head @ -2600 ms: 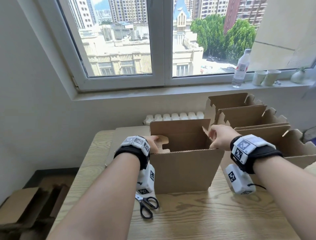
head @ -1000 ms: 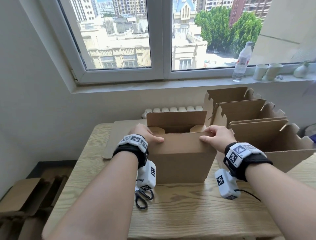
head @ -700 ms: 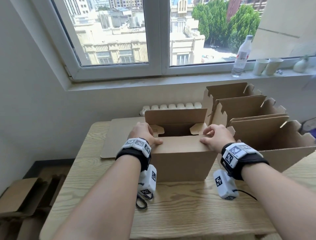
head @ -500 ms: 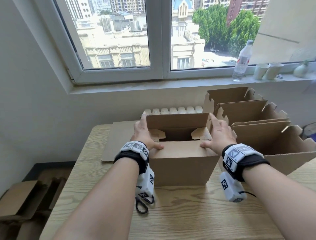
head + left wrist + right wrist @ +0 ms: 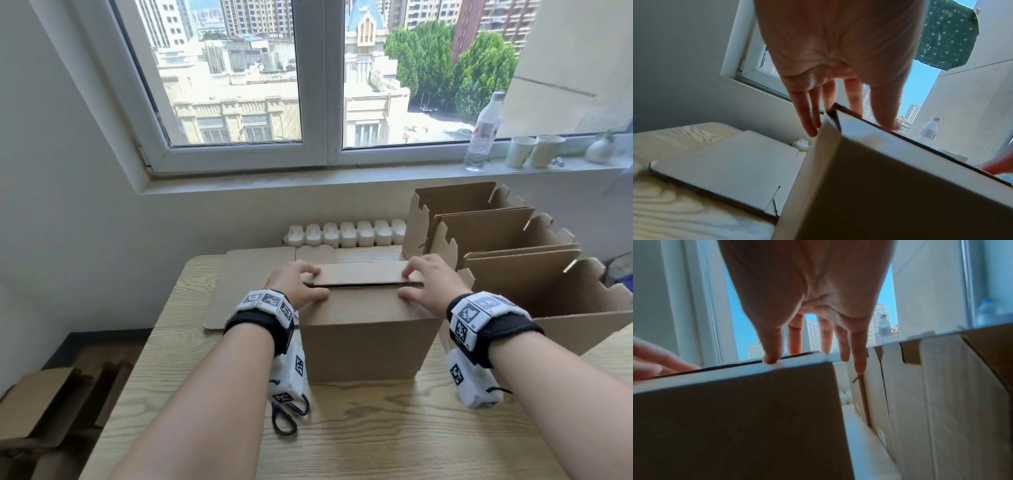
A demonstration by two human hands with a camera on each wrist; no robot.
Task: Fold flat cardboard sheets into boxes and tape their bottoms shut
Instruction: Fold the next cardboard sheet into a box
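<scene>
**Both hands flat on the box flaps**

I have my left hand (image 5: 297,287) and right hand (image 5: 424,286) at the two ends of the cardboard box (image 5: 364,337), which stands in the middle of the wooden table (image 5: 394,442). Both forearms reach forward, wrists level, palms facing down. Each grip is spread and nearly straight: the fingers (image 5: 806,112) of my left hand press the far flap down at its left corner with the thumb on the near flap, and my right hand mirrors this at the other end, thumb (image 5: 771,345) on the near edge. Neither hand curls round anything. The two long flaps lie almost flat, a dark seam (image 5: 363,284) between them.

Scissors (image 5: 287,413) lie on the table below my left wrist. A flat cardboard sheet (image 5: 253,274) lies just left of the box, and open folded boxes (image 5: 507,270) stand in a row to its right. Behind the table sit a white radiator (image 5: 346,233) and a window sill (image 5: 376,173) carrying a water bottle (image 5: 483,132) and two paper cups (image 5: 532,150)
</scene>
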